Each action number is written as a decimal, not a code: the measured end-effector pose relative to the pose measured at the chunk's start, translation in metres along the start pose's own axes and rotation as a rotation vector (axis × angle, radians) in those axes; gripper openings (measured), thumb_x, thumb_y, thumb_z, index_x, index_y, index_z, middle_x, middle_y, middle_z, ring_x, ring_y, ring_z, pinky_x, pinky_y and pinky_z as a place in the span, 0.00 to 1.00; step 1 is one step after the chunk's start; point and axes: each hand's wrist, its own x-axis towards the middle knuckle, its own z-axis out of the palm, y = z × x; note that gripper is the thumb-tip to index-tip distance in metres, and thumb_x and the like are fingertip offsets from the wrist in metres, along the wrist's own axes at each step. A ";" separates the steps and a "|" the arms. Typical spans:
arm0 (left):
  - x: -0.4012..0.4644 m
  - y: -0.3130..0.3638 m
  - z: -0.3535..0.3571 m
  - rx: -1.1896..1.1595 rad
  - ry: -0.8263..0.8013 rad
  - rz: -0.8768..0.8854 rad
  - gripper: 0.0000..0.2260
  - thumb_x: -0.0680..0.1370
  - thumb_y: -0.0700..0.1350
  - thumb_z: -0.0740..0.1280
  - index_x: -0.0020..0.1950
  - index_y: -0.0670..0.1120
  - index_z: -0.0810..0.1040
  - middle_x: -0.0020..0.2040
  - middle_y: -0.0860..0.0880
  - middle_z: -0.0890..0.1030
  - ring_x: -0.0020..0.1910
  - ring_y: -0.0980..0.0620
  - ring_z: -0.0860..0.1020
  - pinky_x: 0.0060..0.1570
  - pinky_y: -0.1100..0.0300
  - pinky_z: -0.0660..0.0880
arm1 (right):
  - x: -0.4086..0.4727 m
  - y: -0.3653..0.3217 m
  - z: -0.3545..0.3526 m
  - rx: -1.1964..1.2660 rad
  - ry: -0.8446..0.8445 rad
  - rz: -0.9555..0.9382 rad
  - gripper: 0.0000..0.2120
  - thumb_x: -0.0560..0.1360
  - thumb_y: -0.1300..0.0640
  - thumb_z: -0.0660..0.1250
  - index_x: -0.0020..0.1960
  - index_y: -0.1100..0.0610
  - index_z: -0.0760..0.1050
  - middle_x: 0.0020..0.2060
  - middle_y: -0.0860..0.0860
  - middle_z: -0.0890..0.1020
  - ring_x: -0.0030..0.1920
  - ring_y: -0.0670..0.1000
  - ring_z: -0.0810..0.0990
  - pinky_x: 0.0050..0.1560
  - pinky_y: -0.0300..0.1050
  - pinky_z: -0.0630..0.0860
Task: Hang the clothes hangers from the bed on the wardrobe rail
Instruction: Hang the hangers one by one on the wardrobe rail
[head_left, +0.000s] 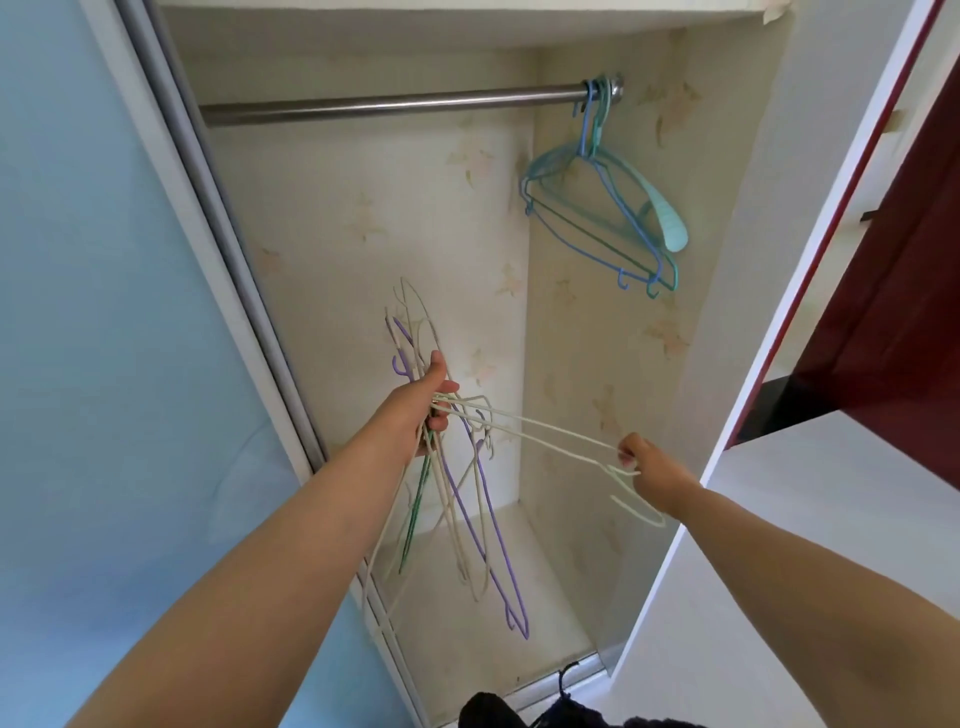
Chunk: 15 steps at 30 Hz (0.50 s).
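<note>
- Fingers of the left hand (423, 410): curled tight round a bunch (457, 499) of thin wire hangers, cream, purple and green; grip sits near the necks, hooks poking up past the knuckles, shoulders and bars dangling down toward the wardrobe floor.
- Bunch, position: in front of the open wardrobe, low and left of centre, well below the rail (395, 106).
- Cream hanger (540, 434): one piece drawn sideways out of the bunch; long axis runs roughly level, from the left hand across to the right hand. Its far end appears not yet free of the bunch, at the left fingers.
- Right hand (649, 467): fingertips pinched on the cream hanger at its neck; hook curves down and rightward just below the hand.
- Rail: steel bar across the top of the wardrobe, bare along most of its length.
- Hung hangers (602, 208): blue and teal, already on the rail at its far right end.
- Judgement: right hand is nearer the rail's occupied end; the hook points down and away, so it would need lifting and turning over the bar, up and leftward of the hung set.
</note>
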 end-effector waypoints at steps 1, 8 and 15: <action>0.001 0.002 0.000 -0.011 -0.005 -0.001 0.25 0.73 0.71 0.59 0.45 0.50 0.77 0.25 0.55 0.68 0.23 0.57 0.65 0.31 0.63 0.62 | -0.001 0.001 0.002 0.013 -0.010 0.010 0.20 0.66 0.73 0.55 0.51 0.53 0.67 0.50 0.53 0.75 0.47 0.56 0.74 0.48 0.44 0.69; 0.004 0.009 -0.005 -0.165 -0.115 -0.051 0.28 0.68 0.74 0.61 0.46 0.50 0.72 0.29 0.56 0.69 0.25 0.57 0.65 0.30 0.64 0.65 | -0.003 -0.001 0.002 0.350 0.157 0.194 0.05 0.79 0.58 0.57 0.50 0.48 0.66 0.39 0.45 0.71 0.47 0.53 0.74 0.46 0.43 0.68; 0.015 0.007 0.006 -0.176 -0.055 -0.054 0.11 0.80 0.52 0.63 0.39 0.50 0.72 0.29 0.55 0.71 0.27 0.56 0.67 0.34 0.62 0.65 | 0.011 -0.050 -0.015 0.449 0.080 0.264 0.15 0.76 0.51 0.66 0.53 0.59 0.65 0.40 0.53 0.73 0.40 0.55 0.76 0.42 0.50 0.77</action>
